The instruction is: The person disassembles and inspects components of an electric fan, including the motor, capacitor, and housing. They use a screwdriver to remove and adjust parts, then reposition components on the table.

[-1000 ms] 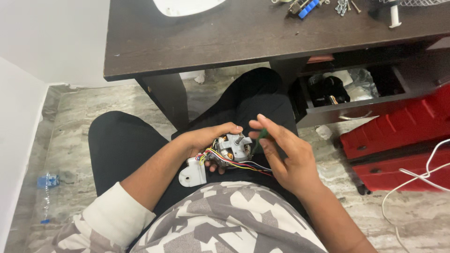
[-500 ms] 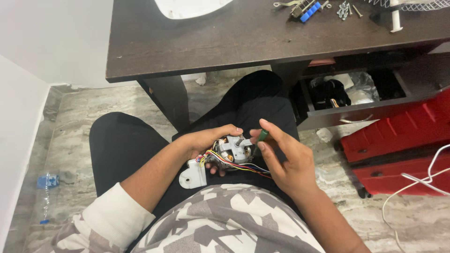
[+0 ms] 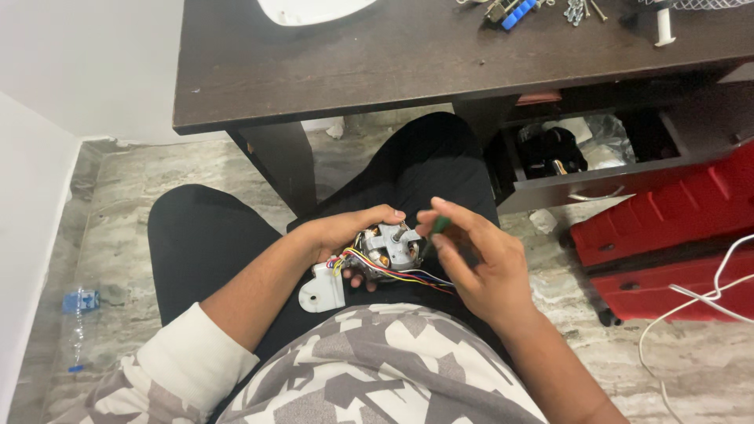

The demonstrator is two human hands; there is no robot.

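Small grey metal motor [image 3: 390, 245] with a protruding shaft and a bundle of coloured wires sits over the lap, well below the front edge of the dark brown wooden tabletop [image 3: 440, 55]. Left hand [image 3: 350, 233] wraps the motor from the left, fingers curled and clamped on its body, thumb over the top. White plastic bracket [image 3: 320, 289] hangs off the motor's lower left, just under that hand. Coloured wires [image 3: 408, 275] run from the motor rightward, under the right hand.

Right hand [image 3: 483, 267] is just right of the motor, fingers pinched together on a small green-handled tool [image 3: 441, 224], its tip at the motor's shaft end. Whether the tip actually touches: cannot tell.

Relative to the motor:
- far above, on the tabletop: white dish [image 3: 310, 9], blue-handled tool [image 3: 517, 13] and loose screws [image 3: 577, 9] at the far edge.
- upper right: open dark drawer [image 3: 581, 177] with black items and plastic bags.
- right: red plastic toolbox [image 3: 667, 235] on the marble floor, white cable [image 3: 699, 306] across it.
- far left: clear plastic bottle [image 3: 77, 326] with blue label, lying on the floor.
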